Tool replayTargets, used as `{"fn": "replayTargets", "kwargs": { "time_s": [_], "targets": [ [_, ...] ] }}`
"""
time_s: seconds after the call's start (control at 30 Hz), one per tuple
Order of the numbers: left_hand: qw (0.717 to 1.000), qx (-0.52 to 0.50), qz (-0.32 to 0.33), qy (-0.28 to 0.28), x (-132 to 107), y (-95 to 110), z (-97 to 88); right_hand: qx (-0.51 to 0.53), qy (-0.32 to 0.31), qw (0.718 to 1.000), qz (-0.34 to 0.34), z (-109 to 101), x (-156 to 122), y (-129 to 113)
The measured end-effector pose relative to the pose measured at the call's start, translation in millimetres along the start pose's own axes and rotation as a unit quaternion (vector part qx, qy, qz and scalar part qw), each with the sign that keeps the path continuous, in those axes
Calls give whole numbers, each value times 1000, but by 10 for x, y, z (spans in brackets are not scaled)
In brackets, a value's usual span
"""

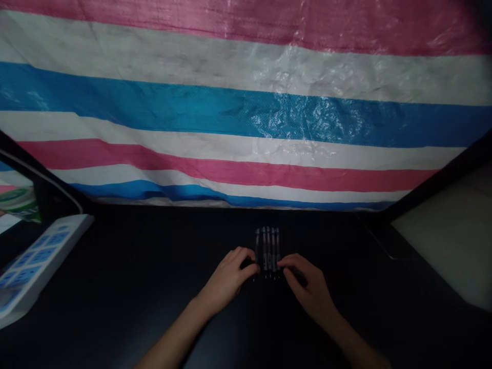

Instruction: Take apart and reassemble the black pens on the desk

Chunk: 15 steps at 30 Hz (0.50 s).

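Observation:
Several slim pens [269,248] lie side by side on the black tabletop, tips toward me, with clear-looking barrels and dark ends. A separate pen [257,241] lies a little left of the row, slightly slanted. My left hand [230,271] has its thumb and index finger closed around the lower part of this left pen. On the other side, my right hand [307,284] touches the lower end of the rightmost pen with its index fingertip. Its thumb is a little apart, near the pen tips. Dim light hides the finer details of the pens.
A white power strip-like case with blue panels [49,256] lies at the left edge. Behind it are a green-and-white package [21,202] and a pale cable [57,179]. A striped plastic sheet [246,113] hangs behind the black tabletop [134,266].

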<state>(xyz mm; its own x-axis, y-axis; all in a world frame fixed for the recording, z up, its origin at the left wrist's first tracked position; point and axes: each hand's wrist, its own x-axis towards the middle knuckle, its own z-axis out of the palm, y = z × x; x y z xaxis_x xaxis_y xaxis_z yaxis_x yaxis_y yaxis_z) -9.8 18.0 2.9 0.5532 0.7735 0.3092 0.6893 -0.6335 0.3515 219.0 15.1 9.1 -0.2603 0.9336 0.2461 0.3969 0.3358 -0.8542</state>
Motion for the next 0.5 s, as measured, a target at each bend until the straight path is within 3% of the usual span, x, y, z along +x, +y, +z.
{"fn": "replayTargets", "kwargs": {
  "time_s": [0.07,0.13,0.23,0.3,0.43,0.5],
  "targets": [
    [1000,-1,15,2,-7,17,10,43,-25,997,57,19,-24,-23],
    [999,-18,35,15,-15,50,32,140,-84,977,140,62,-60,-40],
    [995,-36,74,48,-38,129,74,318,-192,891,259,171,-135,-52],
    [992,-44,97,68,-65,186,95,382,-226,844,301,249,-189,-51],
    [982,-127,119,66,-133,274,96,393,-229,833,315,335,-263,-35],
    [974,-193,88,77,-147,299,92,404,-231,828,312,341,-278,-28]
  ]
}}
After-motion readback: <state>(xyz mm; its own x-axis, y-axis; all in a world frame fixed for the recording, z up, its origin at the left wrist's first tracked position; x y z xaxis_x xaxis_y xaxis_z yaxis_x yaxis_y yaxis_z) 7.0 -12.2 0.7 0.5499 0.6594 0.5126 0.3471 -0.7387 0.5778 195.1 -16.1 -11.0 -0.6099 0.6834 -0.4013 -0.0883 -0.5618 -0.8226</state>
